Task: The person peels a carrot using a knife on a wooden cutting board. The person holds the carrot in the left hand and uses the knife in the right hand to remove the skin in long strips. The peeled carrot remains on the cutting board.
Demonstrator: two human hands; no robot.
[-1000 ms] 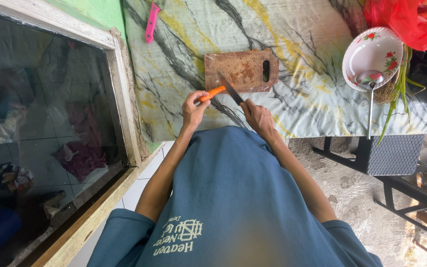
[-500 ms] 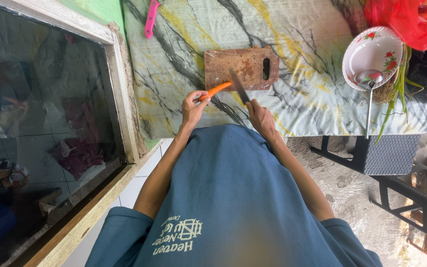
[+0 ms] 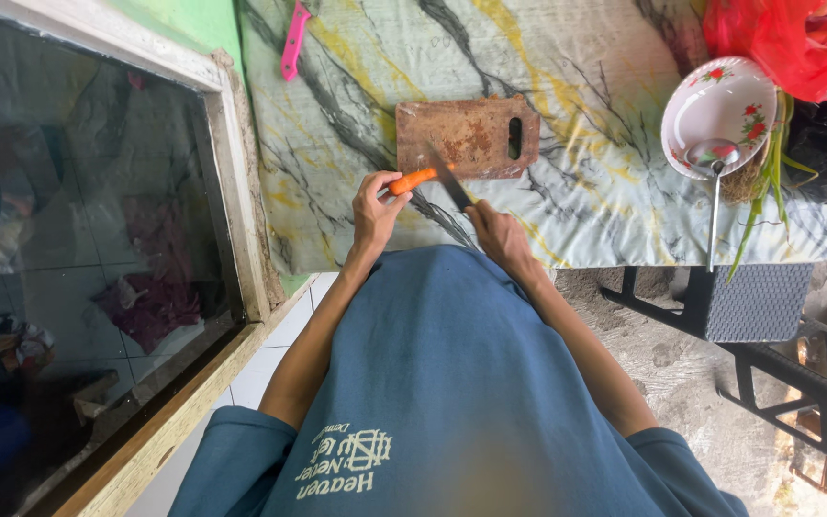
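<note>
Peeling looks underway: your left hand (image 3: 375, 206) grips the carrot (image 3: 412, 180), right hand (image 3: 498, 233) clasps the knife (image 3: 450, 182); next stroke needs fingers clear.

A simple home cooking spot, seemingly semi-outdoors. A table (image 3: 624, 220) covered in a marble-patterned cloth carries a worn wooden chopping board (image 3: 466, 134), a floral bowl (image 3: 720, 110) with a ladle (image 3: 713, 191), green onions (image 3: 768, 182) and a red plastic bag (image 3: 796, 38). Beside it are a wooden-framed window (image 3: 232, 182), wicker chairs (image 3: 777, 325) and a rough concrete floor (image 3: 672, 383).
</note>
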